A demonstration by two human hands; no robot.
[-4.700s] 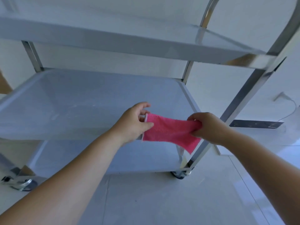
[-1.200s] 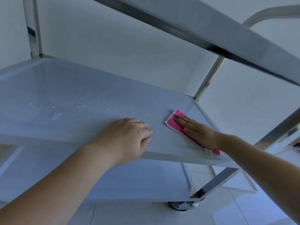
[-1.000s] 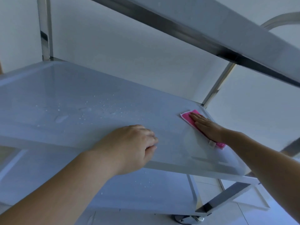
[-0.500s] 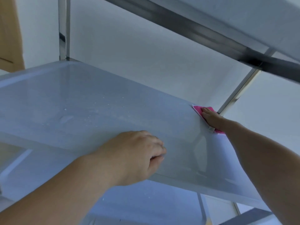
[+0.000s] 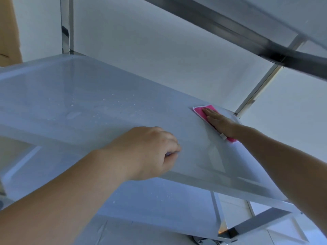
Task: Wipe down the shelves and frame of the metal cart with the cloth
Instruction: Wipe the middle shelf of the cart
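The metal cart's middle shelf (image 5: pixel 99 110) fills the view, with water droplets near its centre. A pink cloth (image 5: pixel 200 111) lies flat at the shelf's far right corner. My right hand (image 5: pixel 218 122) presses on the cloth with straight fingers, covering most of it. My left hand (image 5: pixel 150 149) rests on the shelf near its front edge, fingers curled under, holding nothing that I can see. The top shelf (image 5: pixel 247 23) runs overhead at the upper right.
Shiny uprights stand at the back left (image 5: pixel 66 27) and back right (image 5: pixel 261 85). The bottom shelf (image 5: pixel 159 200) shows below, also speckled with droplets. A caster (image 5: pixel 203 241) sits on the pale floor. A wooden surface (image 5: pixel 8 29) is at the far left.
My right hand has slid the cloth from the shelf's right front toward the far right corner, leaving a wiped streak. My left hand has stayed near the front edge.
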